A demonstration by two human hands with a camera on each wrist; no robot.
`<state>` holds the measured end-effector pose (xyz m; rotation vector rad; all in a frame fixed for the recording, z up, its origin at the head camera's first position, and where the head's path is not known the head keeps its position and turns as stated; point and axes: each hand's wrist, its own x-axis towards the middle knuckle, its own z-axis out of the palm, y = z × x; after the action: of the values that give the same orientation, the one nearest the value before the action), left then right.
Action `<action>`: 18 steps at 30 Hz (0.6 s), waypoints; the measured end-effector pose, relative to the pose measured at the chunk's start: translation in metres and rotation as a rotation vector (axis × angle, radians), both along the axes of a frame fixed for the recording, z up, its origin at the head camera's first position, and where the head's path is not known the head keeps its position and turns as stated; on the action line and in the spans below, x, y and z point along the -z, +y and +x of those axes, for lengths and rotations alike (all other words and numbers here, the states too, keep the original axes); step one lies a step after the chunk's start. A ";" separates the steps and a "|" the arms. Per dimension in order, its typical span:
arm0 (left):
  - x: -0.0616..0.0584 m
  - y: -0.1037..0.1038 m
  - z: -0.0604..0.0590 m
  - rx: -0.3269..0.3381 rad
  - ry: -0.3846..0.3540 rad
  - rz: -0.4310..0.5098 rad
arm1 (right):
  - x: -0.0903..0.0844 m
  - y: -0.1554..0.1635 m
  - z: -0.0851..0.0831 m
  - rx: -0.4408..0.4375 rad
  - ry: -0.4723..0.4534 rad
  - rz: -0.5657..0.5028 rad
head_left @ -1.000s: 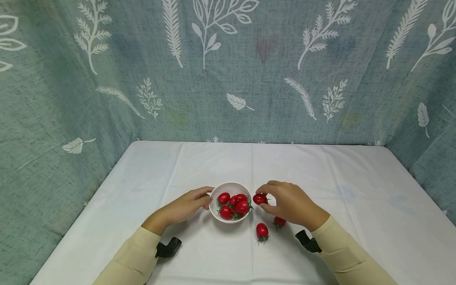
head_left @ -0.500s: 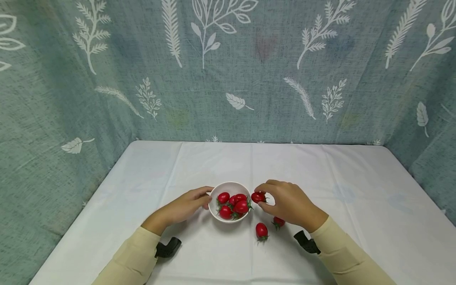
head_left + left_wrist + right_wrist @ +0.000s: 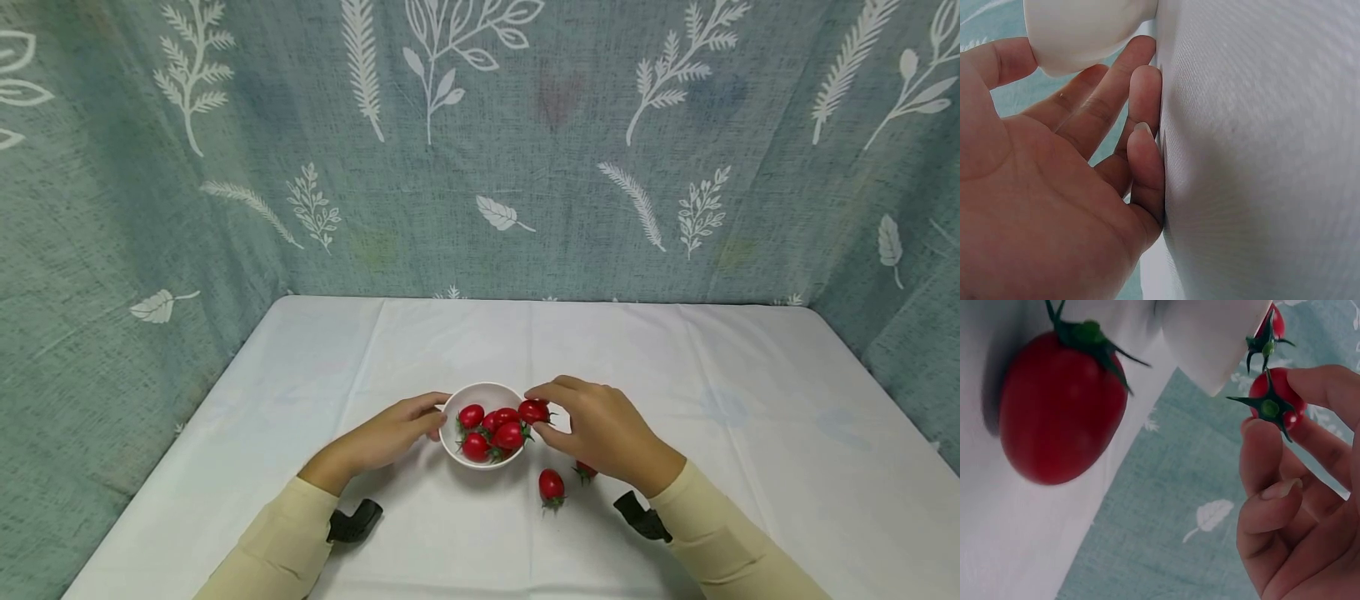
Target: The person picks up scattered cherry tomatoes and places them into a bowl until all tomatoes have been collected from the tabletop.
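A white bowl (image 3: 454, 452) with several red cherry tomatoes (image 3: 476, 447) in it stands on the white-covered table. At its left side my left hand (image 3: 393, 429) touches the outer wall; in the left wrist view the thumb (image 3: 1016, 59) meets the wall and the other fingers lie loosely near the base. My right hand (image 3: 611, 429) pinches one cherry tomato (image 3: 534, 411) between thumb and fingers, at the bowl's right rim. The right wrist view shows this pinched tomato (image 3: 1282, 384), green stem end toward the camera. Whether it touches the tomatoes inside cannot be told.
Two loose cherry tomatoes lie on the table: one in front of the bowl to the right (image 3: 551, 483), the other (image 3: 586, 471) partly hidden under my right hand. A leaf-patterned green curtain (image 3: 480, 250) hangs behind the white tablecloth (image 3: 375, 350).
My right hand has moved a little left with the pinched cherry tomato, from just beside the bowl to its right rim. The left hand and bowl have stayed put.
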<state>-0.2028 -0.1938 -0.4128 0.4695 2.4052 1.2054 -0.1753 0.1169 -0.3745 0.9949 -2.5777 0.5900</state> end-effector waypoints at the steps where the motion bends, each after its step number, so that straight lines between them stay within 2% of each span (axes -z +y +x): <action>1: 0.000 0.000 0.000 -0.001 0.001 -0.001 | 0.000 -0.001 0.000 -0.003 0.009 -0.007; 5: 0.000 0.000 0.000 -0.005 0.002 -0.003 | 0.001 -0.004 0.002 -0.010 0.023 -0.021; 10: -0.001 0.000 0.001 -0.008 -0.001 -0.006 | 0.001 -0.008 0.005 -0.020 -0.014 -0.030; 18: -0.003 0.001 0.002 0.001 0.003 0.001 | 0.002 -0.015 0.008 -0.020 -0.023 -0.031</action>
<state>-0.2011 -0.1927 -0.4102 0.4733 2.4062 1.2063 -0.1670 0.1019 -0.3765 1.0106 -2.5735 0.6485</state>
